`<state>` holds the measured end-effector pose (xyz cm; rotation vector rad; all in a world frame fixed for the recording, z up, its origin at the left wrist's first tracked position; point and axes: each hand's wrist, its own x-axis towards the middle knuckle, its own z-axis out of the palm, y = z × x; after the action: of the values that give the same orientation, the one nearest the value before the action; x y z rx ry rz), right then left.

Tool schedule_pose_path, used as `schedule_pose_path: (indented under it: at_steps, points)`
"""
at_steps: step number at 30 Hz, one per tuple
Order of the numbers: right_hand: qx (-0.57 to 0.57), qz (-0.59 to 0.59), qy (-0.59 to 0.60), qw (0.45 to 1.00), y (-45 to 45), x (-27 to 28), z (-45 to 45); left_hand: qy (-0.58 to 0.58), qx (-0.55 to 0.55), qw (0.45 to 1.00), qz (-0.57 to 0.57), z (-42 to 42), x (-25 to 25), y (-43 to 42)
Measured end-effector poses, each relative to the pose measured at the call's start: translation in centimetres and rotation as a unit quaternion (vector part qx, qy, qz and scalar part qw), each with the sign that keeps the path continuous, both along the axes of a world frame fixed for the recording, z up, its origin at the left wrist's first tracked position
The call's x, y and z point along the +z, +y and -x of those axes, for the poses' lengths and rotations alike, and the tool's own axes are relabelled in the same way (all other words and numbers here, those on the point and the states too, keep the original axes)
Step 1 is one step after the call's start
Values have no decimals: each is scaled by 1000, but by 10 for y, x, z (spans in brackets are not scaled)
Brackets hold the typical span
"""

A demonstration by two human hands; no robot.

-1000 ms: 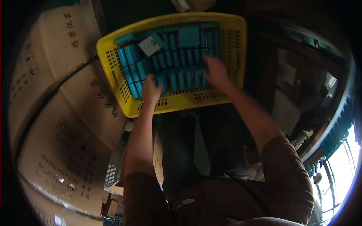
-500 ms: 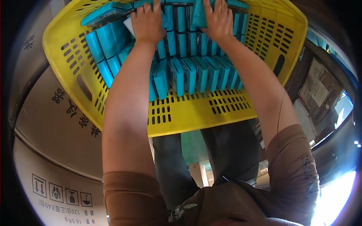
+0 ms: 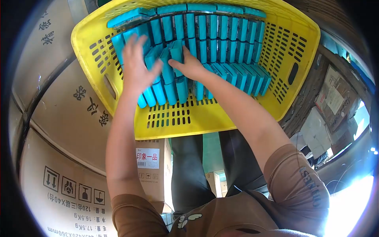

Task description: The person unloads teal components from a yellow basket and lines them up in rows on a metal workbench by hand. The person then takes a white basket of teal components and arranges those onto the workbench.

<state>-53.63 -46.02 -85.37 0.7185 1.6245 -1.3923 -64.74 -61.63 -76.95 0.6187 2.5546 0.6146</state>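
A yellow perforated plastic crate (image 3: 189, 128) holds rows of flat teal rectangular cases (image 3: 237, 53) with darker sides, most standing on edge. My left hand (image 3: 136, 67) is over the left part of the crate, fingers spread and slightly blurred, with nothing visible in it. Beneath and beside it are teal cases in the left group. My right hand (image 3: 189, 66) is near the middle, thumb on the near side and fingers behind a teal case (image 3: 176, 55) standing on top of the lower row. Its fingertips are partly hidden.
Large printed cardboard cartons (image 3: 75, 173) stand at the left. A smaller carton with a white label (image 3: 147, 158) is below the crate, beside my legs (image 3: 193, 170). On the right is a brown board with a paper sheet (image 3: 331, 93).
Both hands have come nearer from the crate's far side, the right one also moving left. My left hand has spread its fingers. The view has shifted, showing more of the crate's far row.
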Motion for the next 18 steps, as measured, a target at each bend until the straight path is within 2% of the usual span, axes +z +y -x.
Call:
schedule_pose_path:
  at_steps: [2,5,8,11,12,13,14,15,16,18]
  points:
    - [7,-12,-33,999,-5,5,5,153,15,988,27,40,-26,-1]
    - [12,-8,-32,999,1,12,-2,155,22,977,147,72,-52,9]
    - [43,3,8,999,11,12,-12,190,-34,960,204,77,-65,13]
    - [56,1,38,998,13,16,-25,194,-23,970,144,66,-44,18]
    - [55,-6,46,997,16,16,-29,212,-41,974,71,60,-33,23]
    - [-24,-29,41,998,23,15,-33,225,-60,972,-2,51,-18,29]
    - [-102,-50,37,993,36,14,-37,213,-88,973,13,35,5,41]
    - [-178,-71,34,981,49,13,-40,245,-143,958,-49,23,7,47]
    - [-315,-95,19,944,63,26,-32,235,-184,950,-89,7,7,52]
    - [-409,-62,50,909,86,35,-33,135,-240,959,-64,-23,18,65]
